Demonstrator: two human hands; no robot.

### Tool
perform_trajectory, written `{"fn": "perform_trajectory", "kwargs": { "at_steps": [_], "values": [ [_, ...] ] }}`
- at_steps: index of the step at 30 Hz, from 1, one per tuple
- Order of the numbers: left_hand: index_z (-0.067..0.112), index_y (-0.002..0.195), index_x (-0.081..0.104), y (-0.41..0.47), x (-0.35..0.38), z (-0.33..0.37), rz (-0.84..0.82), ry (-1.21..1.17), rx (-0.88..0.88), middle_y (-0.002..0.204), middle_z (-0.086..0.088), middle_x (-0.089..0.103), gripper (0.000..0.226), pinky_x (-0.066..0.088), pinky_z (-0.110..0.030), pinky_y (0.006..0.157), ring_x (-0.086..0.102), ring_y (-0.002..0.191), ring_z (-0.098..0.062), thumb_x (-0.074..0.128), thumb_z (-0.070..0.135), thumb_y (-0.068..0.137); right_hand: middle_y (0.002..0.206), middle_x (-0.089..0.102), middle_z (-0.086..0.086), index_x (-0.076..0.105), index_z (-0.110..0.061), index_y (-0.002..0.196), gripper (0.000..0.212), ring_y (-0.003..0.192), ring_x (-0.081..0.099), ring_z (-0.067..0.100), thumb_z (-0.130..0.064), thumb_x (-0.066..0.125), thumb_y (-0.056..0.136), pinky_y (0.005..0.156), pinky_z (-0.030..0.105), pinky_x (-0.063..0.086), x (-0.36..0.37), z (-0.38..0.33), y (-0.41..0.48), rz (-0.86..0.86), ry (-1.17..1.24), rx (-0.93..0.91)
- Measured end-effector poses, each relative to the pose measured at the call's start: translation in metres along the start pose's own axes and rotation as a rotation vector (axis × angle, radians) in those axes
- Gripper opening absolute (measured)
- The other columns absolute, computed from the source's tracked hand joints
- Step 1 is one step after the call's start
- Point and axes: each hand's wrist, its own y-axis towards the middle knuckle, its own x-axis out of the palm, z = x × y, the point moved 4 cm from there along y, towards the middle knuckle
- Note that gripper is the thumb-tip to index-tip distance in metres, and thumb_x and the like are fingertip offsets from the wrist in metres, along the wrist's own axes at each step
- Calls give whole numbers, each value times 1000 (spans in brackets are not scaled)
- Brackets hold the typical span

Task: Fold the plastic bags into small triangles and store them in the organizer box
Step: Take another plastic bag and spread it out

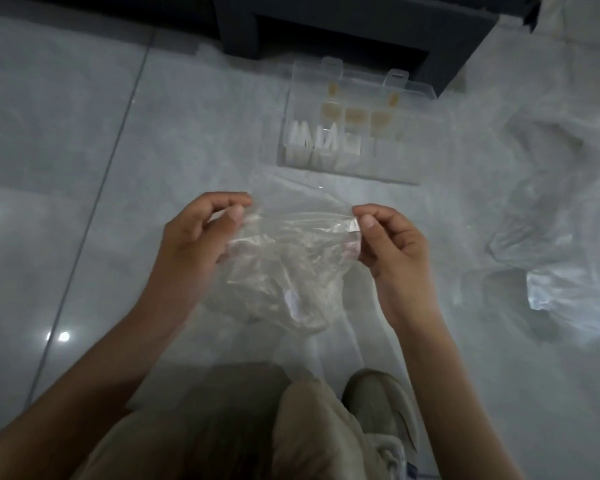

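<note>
left hand [201,233] pinches the top-left corner of the plastic bag [284,268], thumb against curled fingers. the bag is clear, crumpled and not yet folded. its taut top edge runs left to right between the two grips, and the body sags back toward the person (so the long axis looks crosswise, not certain). right hand [388,244] pinches the top-right corner the same way.

key relation: the bag is in both hands, just short of the organizer box [407,150], which lies straight ahead on the floor and slightly right. the right hand is the nearer one. white folded triangles [312,140] stand in its near-left compartments, with yellowish ones in the row behind.

the pile of loose bags [561,220] is well apart, far right, cut by the frame edge.

hard to make out: the bag's lower edge and handles (clear film, blur), whether it touches the floor, and whether the box's near-right compartments hold anything.
</note>
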Motion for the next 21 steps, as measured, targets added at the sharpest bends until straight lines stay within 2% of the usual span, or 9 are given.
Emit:
{"fn": "perform_trajectory", "kwargs": {
  "at_steps": [2, 5, 7, 10, 12, 14, 17, 19, 21],
  "values": [
    [42, 108, 63, -2, 4, -2, -107, 111, -4, 118, -2, 64, 41, 53, -29, 85, 65, 90, -2, 72, 47, 68, 79, 68, -5, 71, -21, 92, 18, 72, 64, 9, -10, 57, 94, 65, 22, 53, 3, 2, 0, -21, 32, 15],
    [41, 122, 54, -7, 11, -1, -177, 308, 145, 142, 5, 38, 72, 39, -8, 97, 48, 120, 9, 85, 46, 57, 90, 69, -1, 75, -28, 92, 26, 84, 64, 17, -10, 56, 93, 74, 28, 55, 10, 6, -1, -94, 74, 26],
    [42, 120, 53, -8, 13, -3, -173, 392, 200, 143, 8, 33, 71, 32, -1, 96, 38, 126, 13, 90, 28, 61, 89, 70, -2, 76, -28, 88, 35, 84, 65, 17, -3, 53, 93, 73, 26, 55, 12, 5, -1, -124, 96, 36],
    [45, 119, 53, -9, 12, -2, -156, 419, 236, 147, 10, 34, 74, 31, -3, 99, 30, 137, 5, 75, -8, 72, 89, 69, -6, 77, -30, 85, 32, 81, 67, 9, -3, 59, 86, 69, 21, 53, 12, 2, -1, -123, 76, 23],
    [41, 119, 54, -9, 11, 1, -156, 373, 242, 149, 7, 35, 75, 34, -3, 97, 30, 137, 6, 66, -18, 73, 88, 70, -7, 78, -30, 83, 29, 79, 67, 8, -5, 62, 83, 69, 20, 54, 10, 1, 0, -107, 64, 19],
    [37, 120, 55, -8, 10, 3, -146, 334, 247, 148, 4, 37, 72, 39, -10, 100, 35, 135, 5, 66, -19, 75, 85, 72, -5, 78, -27, 81, 34, 78, 68, 10, 1, 59, 88, 70, 21, 54, 7, 1, 1, -71, 47, 11],
    [33, 120, 57, -6, 7, 2, -116, 261, 228, 145, 8, 43, 57, 42, -38, 108, 41, 134, -2, 74, -2, 79, 83, 72, -1, 77, -21, 82, 33, 77, 68, 12, 2, 55, 92, 69, 21, 55, 3, 3, 2, -29, 63, 39],
    [34, 118, 57, -6, 4, 2, -75, 243, 186, 143, 9, 46, 52, 42, -37, 108, 42, 132, 1, 76, 5, 79, 86, 72, -1, 73, -19, 92, 32, 76, 69, 14, 1, 49, 95, 69, 22, 55, 2, 3, 2, -39, 67, 62],
    [37, 117, 57, -6, 3, 2, -42, 243, 156, 144, 10, 45, 54, 41, -24, 107, 42, 129, 8, 76, 5, 78, 96, 72, -1, 67, -22, 110, 34, 83, 70, 20, 2, 46, 97, 72, 24, 56, 3, 1, 0, -145, 20, 48]
  ]
}}
